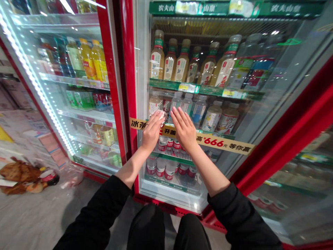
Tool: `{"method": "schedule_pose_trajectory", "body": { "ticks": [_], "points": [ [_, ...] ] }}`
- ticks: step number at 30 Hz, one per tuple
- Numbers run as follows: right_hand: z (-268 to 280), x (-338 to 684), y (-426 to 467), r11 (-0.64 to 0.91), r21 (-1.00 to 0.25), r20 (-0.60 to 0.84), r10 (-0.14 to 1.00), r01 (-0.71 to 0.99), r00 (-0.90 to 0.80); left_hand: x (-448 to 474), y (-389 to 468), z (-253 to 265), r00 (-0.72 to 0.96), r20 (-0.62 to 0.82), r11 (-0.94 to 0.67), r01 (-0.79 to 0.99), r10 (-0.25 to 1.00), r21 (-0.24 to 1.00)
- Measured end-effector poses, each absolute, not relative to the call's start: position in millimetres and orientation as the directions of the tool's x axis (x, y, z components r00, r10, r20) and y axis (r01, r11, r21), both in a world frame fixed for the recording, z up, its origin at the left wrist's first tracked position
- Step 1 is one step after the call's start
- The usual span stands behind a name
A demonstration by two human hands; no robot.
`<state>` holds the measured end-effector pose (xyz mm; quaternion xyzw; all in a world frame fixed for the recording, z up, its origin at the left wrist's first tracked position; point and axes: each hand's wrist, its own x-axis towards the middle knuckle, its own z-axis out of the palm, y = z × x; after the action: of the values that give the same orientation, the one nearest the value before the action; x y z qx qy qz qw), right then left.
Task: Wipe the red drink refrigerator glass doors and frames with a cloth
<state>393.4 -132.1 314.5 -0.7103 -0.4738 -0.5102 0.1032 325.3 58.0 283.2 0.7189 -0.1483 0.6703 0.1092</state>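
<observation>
The left hand grips a crumpled white wad by the left part of the printed strip, the right hand extends flat, apparently empty, and slackening fingers could drop the wad.

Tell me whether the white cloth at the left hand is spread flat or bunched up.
Bunched up, where it shows: the white cloth bulges in creases beside the left hand, which hides the rest.

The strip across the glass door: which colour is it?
The strip is tan, with black and red lettering; head view.
</observation>
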Motion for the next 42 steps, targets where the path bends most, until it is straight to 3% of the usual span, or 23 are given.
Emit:
{"method": "schedule_pose_trajectory", "body": {
  "ticks": [4,11,14,17,19,25,29,34,37,42],
  "points": [
    [309,394,-123,-0.458,0.366,0.791,0.612,0.81,-0.011,328,80,308,0.092,0.986,-0.928,-0.358,-0.142,-0.101],
    [306,396,-129,-0.34,0.423,0.733,0.674,0.84,-0.096,320,102,292,0.016,0.995,-0.953,-0.287,0.097,0.098],
    [308,395,-127,-0.312,0.472,0.712,0.687,0.825,-0.147,321,94,286,0.042,0.998,-0.947,-0.318,0.038,0.049],
    [308,395,-127,-0.313,0.482,0.701,0.698,0.819,-0.146,325,100,304,0.095,0.992,-0.941,-0.334,-0.085,-0.049],
    [308,395,-128,-0.312,0.486,0.693,0.706,0.816,-0.143,326,111,321,0.092,0.992,-0.947,-0.316,-0.092,-0.058],
    [307,396,-128,-0.305,0.464,0.686,0.718,0.832,-0.119,316,127,305,-0.016,0.991,-0.944,-0.305,0.135,0.124],
    [308,396,-128,-0.312,0.491,0.687,0.713,0.813,-0.141,313,117,280,0.034,0.99,-0.94,-0.31,0.139,0.143],
    [307,396,-128,-0.316,0.509,0.695,0.699,0.801,-0.166,318,133,311,0.033,0.992,-0.945,-0.302,0.121,0.125],
    [306,397,-126,-0.307,0.513,0.712,0.674,0.801,-0.198,318,143,317,0.02,0.974,-0.918,-0.33,0.225,0.218],
    [305,398,-125,-0.308,0.482,0.735,0.652,0.82,-0.187,309,133,267,0.031,0.919,-0.843,-0.386,0.394,0.374]
  ]
}}
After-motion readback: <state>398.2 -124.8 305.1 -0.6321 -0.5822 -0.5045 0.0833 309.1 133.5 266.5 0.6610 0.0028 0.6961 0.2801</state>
